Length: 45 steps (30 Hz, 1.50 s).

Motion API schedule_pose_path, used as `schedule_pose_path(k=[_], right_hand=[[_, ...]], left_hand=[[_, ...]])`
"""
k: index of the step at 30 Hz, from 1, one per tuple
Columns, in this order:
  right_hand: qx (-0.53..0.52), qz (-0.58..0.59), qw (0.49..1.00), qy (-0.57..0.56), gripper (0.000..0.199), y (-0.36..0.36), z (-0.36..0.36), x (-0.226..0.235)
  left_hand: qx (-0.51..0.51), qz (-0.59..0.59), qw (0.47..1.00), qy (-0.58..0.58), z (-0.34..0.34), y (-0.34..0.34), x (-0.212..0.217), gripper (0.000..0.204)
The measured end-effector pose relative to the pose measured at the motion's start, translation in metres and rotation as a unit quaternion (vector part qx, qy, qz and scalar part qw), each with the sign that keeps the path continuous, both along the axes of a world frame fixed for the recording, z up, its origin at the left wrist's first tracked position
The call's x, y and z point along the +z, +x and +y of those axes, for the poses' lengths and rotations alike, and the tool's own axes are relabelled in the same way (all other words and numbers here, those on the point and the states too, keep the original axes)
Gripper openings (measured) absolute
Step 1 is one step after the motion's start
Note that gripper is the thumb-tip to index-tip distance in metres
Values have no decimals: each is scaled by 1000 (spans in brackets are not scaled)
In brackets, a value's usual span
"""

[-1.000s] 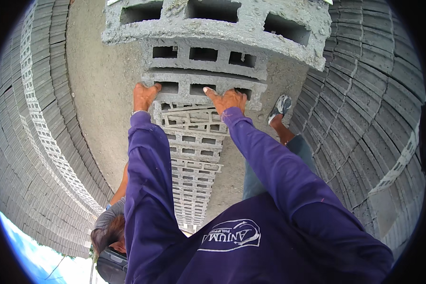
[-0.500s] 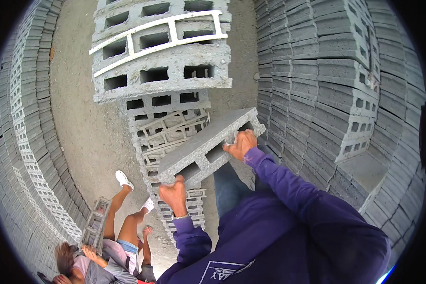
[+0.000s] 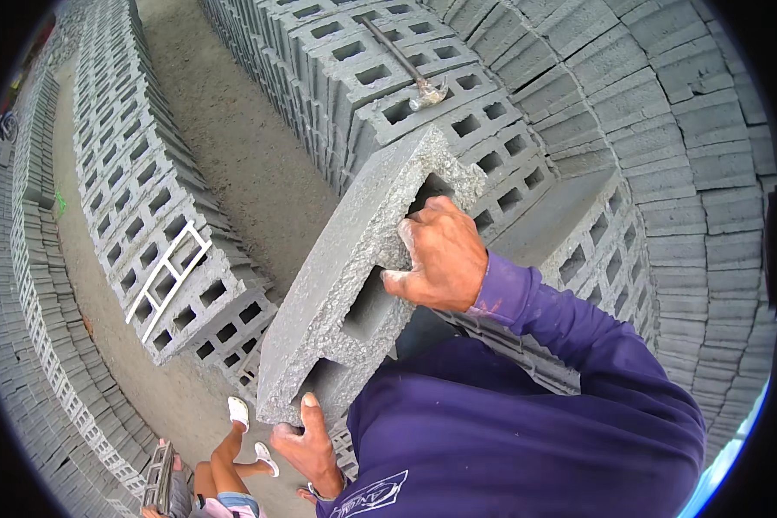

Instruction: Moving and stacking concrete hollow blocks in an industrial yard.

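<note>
Currently I log one grey hollow concrete block (image 3: 354,276) at frame centre, held off the ground and tilted, its long axis running from lower left to upper right. My right hand (image 3: 440,255) grips its upper end, fingers (image 3: 414,233) curled closed into a cavity, thumb over the web between two holes. My left hand (image 3: 306,445) supports the lower end from beneath, fingers closed around the bottom edge. Both purple sleeves (image 3: 527,432) fill the lower right of the frame.

Just behind the block, upper centre, a stack of like blocks (image 3: 406,78) shows open cores upward; a hammer (image 3: 410,65) lies on top of it, head towards the carried block. At left, a second long row of blocks (image 3: 138,190) carries a white metal frame (image 3: 168,272) lying flat near its close end. Bare sandy ground (image 3: 233,147) runs between the two rows. Right of frame, more blocks are stacked in a tall wall (image 3: 691,173).

At lower left another person's legs and white shoes (image 3: 239,413) stand on the ground, near the block's lower end.
</note>
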State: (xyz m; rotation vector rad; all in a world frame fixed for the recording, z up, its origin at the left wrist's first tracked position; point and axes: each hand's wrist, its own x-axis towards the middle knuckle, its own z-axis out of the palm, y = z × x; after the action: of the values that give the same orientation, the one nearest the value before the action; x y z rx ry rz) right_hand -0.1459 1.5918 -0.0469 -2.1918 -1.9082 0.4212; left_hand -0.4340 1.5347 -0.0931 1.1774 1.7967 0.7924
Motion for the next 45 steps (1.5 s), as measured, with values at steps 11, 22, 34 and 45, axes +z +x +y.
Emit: schedule_pose_path(k=[11, 22, 34, 45], right_hand=[[-221, -25, 972, -72, 53, 208, -55, 47], [-356, -25, 919, -169, 75, 317, -128, 22], [-359, -55, 920, -148, 82, 343, -168, -1], [-301, -243, 911, -140, 57, 320, -163, -22]], left_hand=[[-341, -75, 937, 2, 38, 190, 17, 58], [-504, -101, 855, -70, 27, 289, 4, 54], [-571, -112, 811, -62, 18, 302, -1, 54], [-623, -247, 743, 10, 41, 256, -49, 63]])
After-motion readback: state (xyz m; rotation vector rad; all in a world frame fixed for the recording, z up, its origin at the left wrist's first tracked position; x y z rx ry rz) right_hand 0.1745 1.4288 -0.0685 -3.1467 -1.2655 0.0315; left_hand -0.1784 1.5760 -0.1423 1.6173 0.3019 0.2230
